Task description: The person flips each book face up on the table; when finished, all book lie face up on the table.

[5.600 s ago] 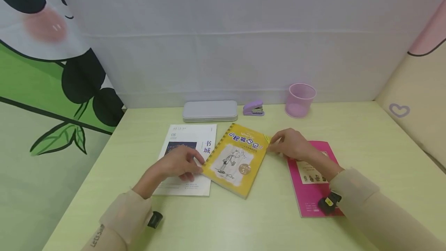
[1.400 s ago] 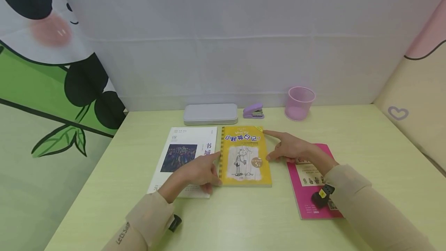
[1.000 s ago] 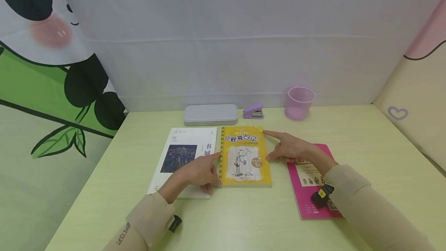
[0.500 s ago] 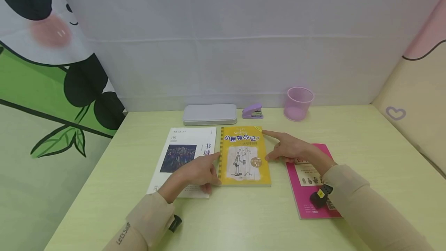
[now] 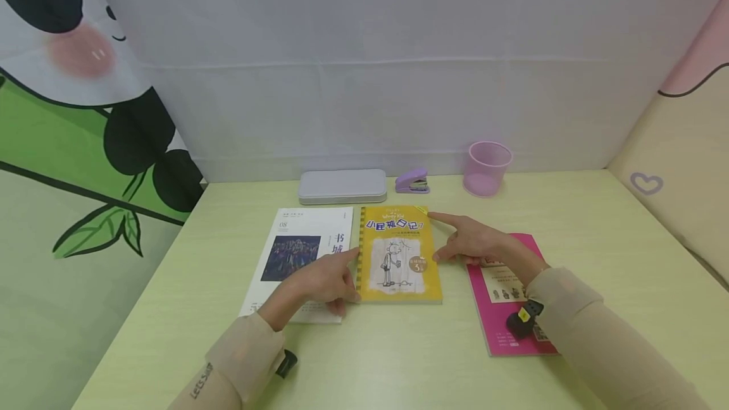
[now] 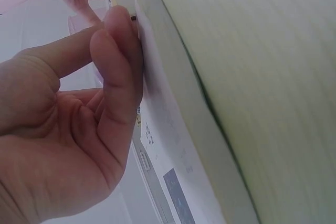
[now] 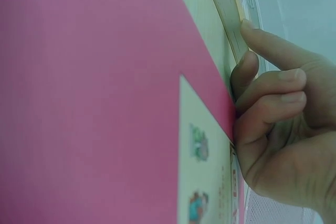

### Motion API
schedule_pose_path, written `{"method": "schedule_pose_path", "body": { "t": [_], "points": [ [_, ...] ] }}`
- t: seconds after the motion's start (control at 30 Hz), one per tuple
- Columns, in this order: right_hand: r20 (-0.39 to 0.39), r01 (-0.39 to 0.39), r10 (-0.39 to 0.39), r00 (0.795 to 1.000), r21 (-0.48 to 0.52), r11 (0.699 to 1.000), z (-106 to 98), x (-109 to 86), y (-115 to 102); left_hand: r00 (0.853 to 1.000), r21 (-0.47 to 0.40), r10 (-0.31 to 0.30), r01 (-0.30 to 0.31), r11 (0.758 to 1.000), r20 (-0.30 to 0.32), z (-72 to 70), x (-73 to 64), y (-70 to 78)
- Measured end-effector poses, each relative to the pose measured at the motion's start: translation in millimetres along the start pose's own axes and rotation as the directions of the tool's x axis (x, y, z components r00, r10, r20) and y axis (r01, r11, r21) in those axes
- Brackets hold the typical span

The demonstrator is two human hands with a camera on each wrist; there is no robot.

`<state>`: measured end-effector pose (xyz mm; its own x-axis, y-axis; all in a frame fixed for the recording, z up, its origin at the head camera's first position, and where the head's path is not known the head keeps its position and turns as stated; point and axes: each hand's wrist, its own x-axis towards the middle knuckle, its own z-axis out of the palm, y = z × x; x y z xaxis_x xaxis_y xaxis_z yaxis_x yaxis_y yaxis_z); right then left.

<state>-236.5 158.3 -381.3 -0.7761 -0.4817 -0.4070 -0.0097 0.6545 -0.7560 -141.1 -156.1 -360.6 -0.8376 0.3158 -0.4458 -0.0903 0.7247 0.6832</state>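
Observation:
A yellow book (image 5: 403, 258) with a cartoon figure on its cover lies square on the table between both hands. My left hand (image 5: 326, 280) touches its left edge with a straight index finger and the thumb near the lower corner; the other fingers curl beneath. On the opposite side, the index fingertip of my right hand (image 5: 471, 239) meets the top right corner, its thumb at the right edge. Under my left hand lies a white book (image 5: 292, 258), partly covered. A pink book (image 5: 501, 340) lies below my right wrist, and the curled fingers (image 7: 268, 108) rest at its edge.
At the back of the table stand a flat grey case (image 5: 343, 186), a purple stapler (image 5: 412, 181) and a pink translucent cup (image 5: 487, 169). Behind them hangs a pale cloth (image 5: 398, 100).
Since the oldest frame the yellow book has turned from slanted to straight, its overlap with the white book gone. My left hand followed rightward; my right hand no longer pinches the corner. The last second shows no motion.

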Motion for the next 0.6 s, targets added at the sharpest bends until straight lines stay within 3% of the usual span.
{"method": "schedule_pose_path", "body": {
  "t": [0.6],
  "points": [
    [0.01,-0.004,0.004,1.0,0.006,1.0,-3.1,-1.8,-1.0,1.0,0.005,-0.021,0.021,1.0,0.004,-1.1,-5.2,5.0]
  ]
}}
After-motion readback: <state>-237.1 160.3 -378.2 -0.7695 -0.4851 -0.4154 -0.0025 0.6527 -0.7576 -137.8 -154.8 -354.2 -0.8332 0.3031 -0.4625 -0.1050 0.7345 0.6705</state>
